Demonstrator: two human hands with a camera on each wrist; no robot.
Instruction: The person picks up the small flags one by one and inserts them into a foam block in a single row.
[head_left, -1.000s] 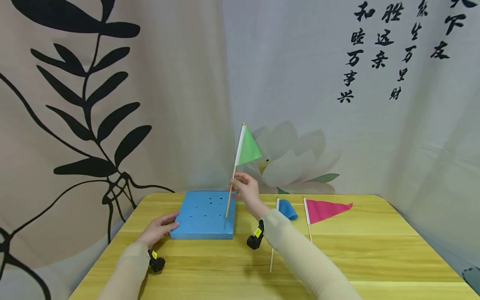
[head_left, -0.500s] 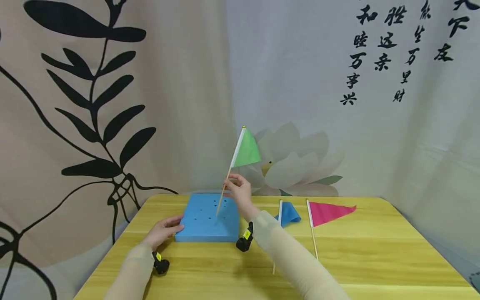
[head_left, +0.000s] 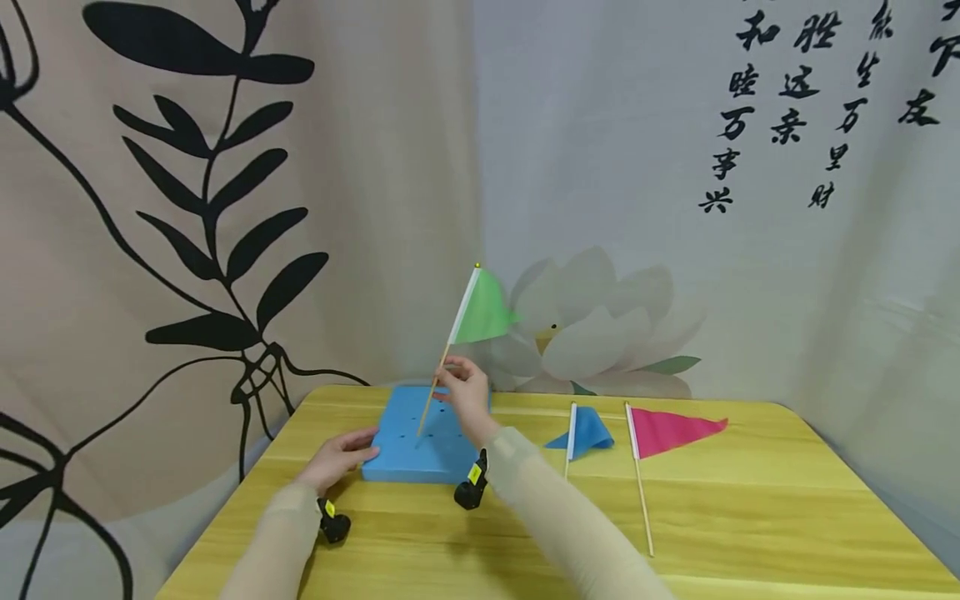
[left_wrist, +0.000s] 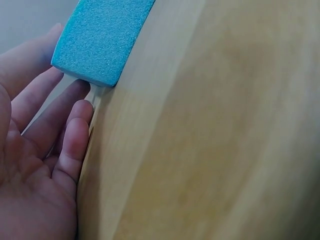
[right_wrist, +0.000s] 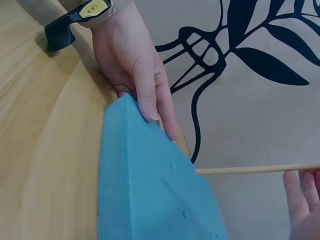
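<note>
In the head view, my right hand [head_left: 467,396] pinches the thin wooden stick of a green flag [head_left: 482,308]. The stick leans, and its lower tip is over a blue foam block [head_left: 400,464] with small holes in its top. From the right wrist view, the stick [right_wrist: 250,170] ends just above the block's top, seemingly apart from it. At the block's left side, my left hand [head_left: 337,458] touches the edge with its thumb and fingers. Those fingers [left_wrist: 52,112] look loosely extended beside the foam [left_wrist: 107,40] in the left wrist view.
A blue flag [head_left: 588,429] lies on the wooden table [head_left: 720,508] right of the block, its stick partly behind my right sleeve. Farther right lies a pink flag [head_left: 675,433] on its stick. A printed curtain [head_left: 390,167] hangs behind the table.
My right hand has carried the green flag leftward and lower over the block, tilting it more. My left hand stays at the block's side. The whole scene has shifted slightly rightward in the view.
</note>
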